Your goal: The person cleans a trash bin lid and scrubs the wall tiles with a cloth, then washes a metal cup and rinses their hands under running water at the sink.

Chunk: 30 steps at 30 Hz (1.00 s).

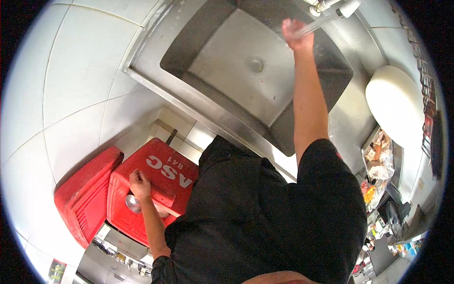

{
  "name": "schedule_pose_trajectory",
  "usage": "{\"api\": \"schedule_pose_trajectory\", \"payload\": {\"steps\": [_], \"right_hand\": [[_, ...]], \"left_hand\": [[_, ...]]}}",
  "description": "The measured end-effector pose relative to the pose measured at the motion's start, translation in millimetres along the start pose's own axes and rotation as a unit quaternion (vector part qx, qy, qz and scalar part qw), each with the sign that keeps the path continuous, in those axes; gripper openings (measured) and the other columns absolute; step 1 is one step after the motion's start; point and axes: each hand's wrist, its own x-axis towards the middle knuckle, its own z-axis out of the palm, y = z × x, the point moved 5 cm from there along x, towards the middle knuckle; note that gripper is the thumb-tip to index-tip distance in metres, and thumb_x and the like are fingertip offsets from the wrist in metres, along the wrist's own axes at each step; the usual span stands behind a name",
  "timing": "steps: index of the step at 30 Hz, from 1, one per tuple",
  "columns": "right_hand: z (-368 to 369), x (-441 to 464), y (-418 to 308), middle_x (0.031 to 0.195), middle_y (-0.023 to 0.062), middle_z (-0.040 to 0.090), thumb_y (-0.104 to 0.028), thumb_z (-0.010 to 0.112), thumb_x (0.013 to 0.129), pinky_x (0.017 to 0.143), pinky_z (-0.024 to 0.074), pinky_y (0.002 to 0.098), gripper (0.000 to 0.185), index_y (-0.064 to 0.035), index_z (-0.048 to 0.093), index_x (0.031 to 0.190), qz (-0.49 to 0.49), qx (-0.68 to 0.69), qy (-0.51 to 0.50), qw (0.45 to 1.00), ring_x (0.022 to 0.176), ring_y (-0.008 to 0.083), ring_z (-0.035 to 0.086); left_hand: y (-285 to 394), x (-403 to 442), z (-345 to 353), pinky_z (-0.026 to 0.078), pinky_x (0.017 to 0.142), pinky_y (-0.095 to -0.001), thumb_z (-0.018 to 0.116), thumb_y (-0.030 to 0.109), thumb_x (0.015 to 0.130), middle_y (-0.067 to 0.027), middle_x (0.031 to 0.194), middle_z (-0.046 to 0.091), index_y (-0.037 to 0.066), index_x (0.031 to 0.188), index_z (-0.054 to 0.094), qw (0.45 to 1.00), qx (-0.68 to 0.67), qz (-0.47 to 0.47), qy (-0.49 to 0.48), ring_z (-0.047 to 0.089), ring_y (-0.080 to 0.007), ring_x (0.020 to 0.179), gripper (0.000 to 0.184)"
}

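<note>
Under the stream from the white tap (349, 8), my right hand (298, 37) is held over the steel sink (236, 47). Its fingers are spread and it holds nothing; water runs onto it. My left hand (139, 185) is down by a red box (156, 163) with white lettering "ASC 841". The fingers of that hand are loosely bent and slightly apart, with nothing visible in them. I cannot tell whether it touches the box. A shiny round metal bowl or scoop (133, 203) shows beside my left wrist, in a red opening.
Another red piece like a lid (87, 194) leans against the tiled wall (80, 61). A white rounded object (395, 106) stands right of the sink. Farther right, a tray (378, 154) holds food and plastic bags. A drain (255, 64) sits in the sink floor.
</note>
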Motion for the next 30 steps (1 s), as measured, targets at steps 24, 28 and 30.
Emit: {"api": "schedule_pose_trajectory", "payload": {"steps": [24, 28, 30], "right_hand": [[239.4, -160.2, -20.3, 0.116, 0.0164, 0.071, -0.014, 0.072, 0.087, 0.096, 0.0502, 0.0353, 0.038, 0.0041, 0.064, 0.12, -0.412, -0.702, -0.048, 0.579, 0.112, 0.0246, 0.066], [392.7, -307.9, -101.2, 0.097, 0.0095, 0.077, -0.031, 0.065, 0.093, 0.084, 0.0536, 0.0342, 0.032, -0.0065, 0.076, 0.108, -0.646, -0.578, -0.022, 0.498, 0.092, 0.0196, 0.071], [430.8, -296.6, -169.2, 0.097, 0.0053, 0.077, -0.039, 0.061, 0.093, 0.082, 0.053, 0.0332, 0.035, -0.0117, 0.078, 0.107, -0.657, -0.567, 0.022, 0.497, 0.087, 0.0173, 0.071]], "left_hand": [[1.3, -10.0, -20.5, 0.053, 0.08, -0.0447, 0.063, 0.01, 0.091, -0.02, 0.097, 0.067, 0.0, 0.103, 0.067, 0.984, -0.13, 0.033, 0.115, 0.065, -0.0394, 0.091, 0.016], [8.2, -10.5, -31.1, 0.052, 0.084, -0.0456, 0.062, 0.013, 0.092, -0.0206, 0.098, 0.067, 0.0, 0.103, 0.067, 0.972, -0.173, 0.058, 0.151, 0.064, -0.0406, 0.093, 0.018], [4.7, -13.0, -33.9, 0.052, 0.083, -0.045, 0.061, 0.015, 0.092, -0.0208, 0.098, 0.066, 0.0, 0.101, 0.066, 0.974, -0.167, 0.033, 0.148, 0.064, -0.0406, 0.093, 0.018]]}}
